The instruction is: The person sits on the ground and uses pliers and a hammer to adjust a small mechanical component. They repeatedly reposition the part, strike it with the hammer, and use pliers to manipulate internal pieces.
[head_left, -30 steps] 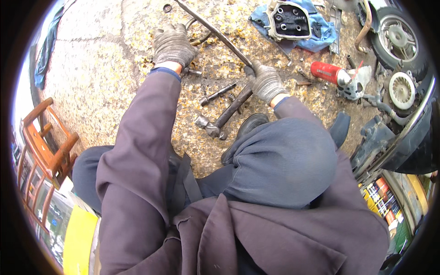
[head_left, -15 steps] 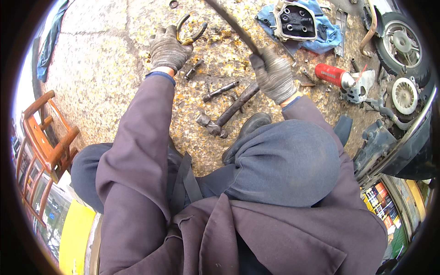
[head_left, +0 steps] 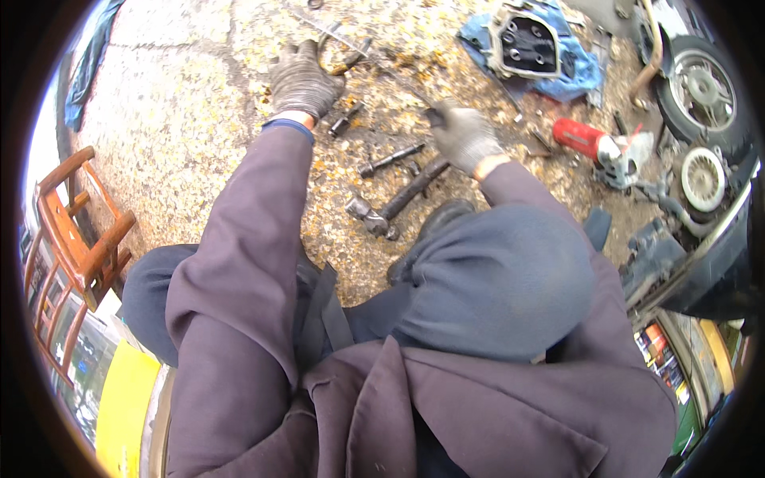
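My left hand (head_left: pixel 305 84), in a grey knit glove, is low over the speckled ground. Its fingers are closed round the head end of a pair of pliers (head_left: pixel 351 62), whose dark, spread handles stick out beyond the thumb side. My right hand (head_left: pixel 466 137), gloved too, grips one end of a long thin bar (head_left: pixel 339 36), blurred by motion, which slants up and left across the pliers. Just below the right hand lies a hammer (head_left: pixel 410 191), head toward my knees. A dark metal rod (head_left: pixel 390 159) and a short dark cylinder (head_left: pixel 347 119) lie between my hands.
At the far right an engine cover (head_left: pixel 526 48) sits on a blue cloth (head_left: pixel 578 76). A red spray can (head_left: pixel 578 137) lies beyond my right hand, near a spoked wheel (head_left: pixel 705 92) and a pale round part (head_left: pixel 704 179). A wooden stool (head_left: pixel 76 227) stands at left.
The bar in my right hand has swung left, its far part now passing over the pliers. My right hand has shifted slightly left and down; the left hand keeps its place on the pliers.
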### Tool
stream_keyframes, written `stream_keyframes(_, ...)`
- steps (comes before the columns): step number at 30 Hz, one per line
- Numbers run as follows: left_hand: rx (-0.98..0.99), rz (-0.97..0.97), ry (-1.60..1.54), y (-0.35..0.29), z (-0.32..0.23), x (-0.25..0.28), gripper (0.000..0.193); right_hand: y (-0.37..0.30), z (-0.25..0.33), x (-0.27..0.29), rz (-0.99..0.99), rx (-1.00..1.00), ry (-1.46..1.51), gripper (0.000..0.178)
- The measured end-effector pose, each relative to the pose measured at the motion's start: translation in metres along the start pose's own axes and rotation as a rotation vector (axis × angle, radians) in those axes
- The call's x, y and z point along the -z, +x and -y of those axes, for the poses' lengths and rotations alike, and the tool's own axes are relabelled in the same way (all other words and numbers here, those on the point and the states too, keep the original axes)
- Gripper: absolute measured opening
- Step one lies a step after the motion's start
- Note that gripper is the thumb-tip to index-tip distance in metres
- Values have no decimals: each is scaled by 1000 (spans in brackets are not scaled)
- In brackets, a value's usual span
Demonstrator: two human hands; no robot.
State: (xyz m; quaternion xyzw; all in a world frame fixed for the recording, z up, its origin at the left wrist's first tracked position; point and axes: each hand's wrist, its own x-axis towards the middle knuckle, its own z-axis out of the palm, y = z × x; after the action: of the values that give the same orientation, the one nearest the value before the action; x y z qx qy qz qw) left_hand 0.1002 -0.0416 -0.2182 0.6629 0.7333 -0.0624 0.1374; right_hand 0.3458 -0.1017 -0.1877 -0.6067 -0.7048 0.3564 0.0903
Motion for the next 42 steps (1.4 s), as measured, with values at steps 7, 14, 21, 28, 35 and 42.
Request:
stream_keyframes(7,172,-3,-79,-9,9,-3,65,17,9,17,-261,199,99,22)
stream_keyframes(14,93,-3,-156,-11,13,0,60,1,9,-8,94,-81,-27,28)
stream_keyframes(21,359,366,-189,-14,10,25,76,26,22,13,-135,164,242,44)
stream_keyframes(28,139,152,65,-15,22,4,72,16,13,-16,195,-84,-142,44)
stream_keyframes(35,284,62,-138,-21,32,6,57,7,1,-13,17,5,85,38)
stream_keyframes(42,359,161,-1428,-5,22,7,41,-38,-38,-12,-34,-280,116,43)
